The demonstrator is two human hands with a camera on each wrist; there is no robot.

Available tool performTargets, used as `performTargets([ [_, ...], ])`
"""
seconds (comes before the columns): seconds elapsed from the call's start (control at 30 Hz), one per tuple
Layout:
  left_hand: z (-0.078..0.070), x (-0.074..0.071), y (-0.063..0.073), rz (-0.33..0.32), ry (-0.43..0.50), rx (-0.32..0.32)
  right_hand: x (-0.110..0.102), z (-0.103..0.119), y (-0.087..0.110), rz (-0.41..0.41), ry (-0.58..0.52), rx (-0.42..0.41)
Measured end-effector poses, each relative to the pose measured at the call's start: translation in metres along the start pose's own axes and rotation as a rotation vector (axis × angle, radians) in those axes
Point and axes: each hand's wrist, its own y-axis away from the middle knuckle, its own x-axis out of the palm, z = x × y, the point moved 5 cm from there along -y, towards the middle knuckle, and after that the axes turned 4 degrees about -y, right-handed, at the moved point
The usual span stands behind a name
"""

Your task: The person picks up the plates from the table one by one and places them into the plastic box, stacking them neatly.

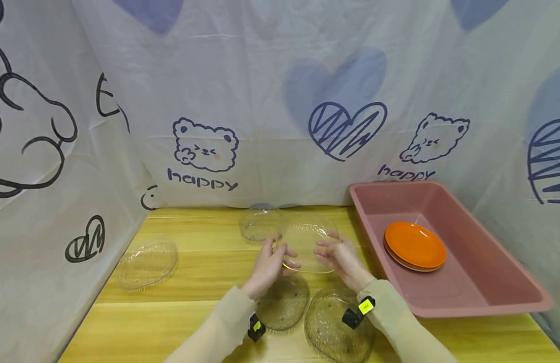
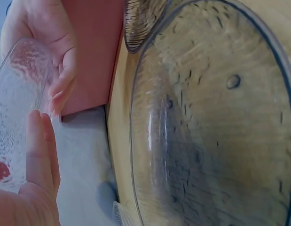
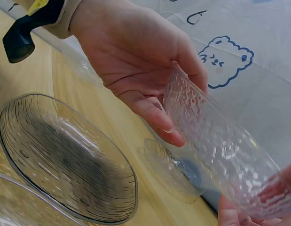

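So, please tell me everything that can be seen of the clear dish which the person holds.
The clear dish is colourless and transparent, like plastic or glass, with a rippled surface, raised sides and rounded corners. It looks empty and is above the table, held at opposite ends by the left grip and right grip.

On the wooden table (image 1: 203,272), a clear dish (image 1: 148,264) is set left of the left hand (image 1: 268,262), another dish (image 1: 257,225) beyond it, two tinted dishes (image 1: 286,305) nearer, a pink tub (image 1: 482,252) to its right.
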Motion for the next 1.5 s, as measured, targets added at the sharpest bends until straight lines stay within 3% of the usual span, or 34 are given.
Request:
performTargets([
  [0.3, 0.0, 0.0, -0.002, 0.025, -0.054, -0.008, -0.003, 0.005, 0.001, -0.013, 0.072, -0.001],
  [0.57, -0.004, -0.002, -0.008, 0.016, -0.176, 0.022, -0.011, 0.02, 0.006, -0.034, 0.102, -0.004],
  [0.97, 0.0, 0.002, -0.023, -0.043, -0.183, 0.05, -0.026, 0.047, 0.007, -0.07, 0.164, -0.074],
  [1.23, -0.012, 0.021, -0.026, -0.017, -0.375, 0.145, -0.051, 0.07, 0.008, -0.086, 0.119, -0.069],
  [1.5, -0.028, 0.061, -0.03, 0.01, -0.524, 0.283, -0.086, 0.089, 0.009, -0.099, -0.018, -0.066],
])
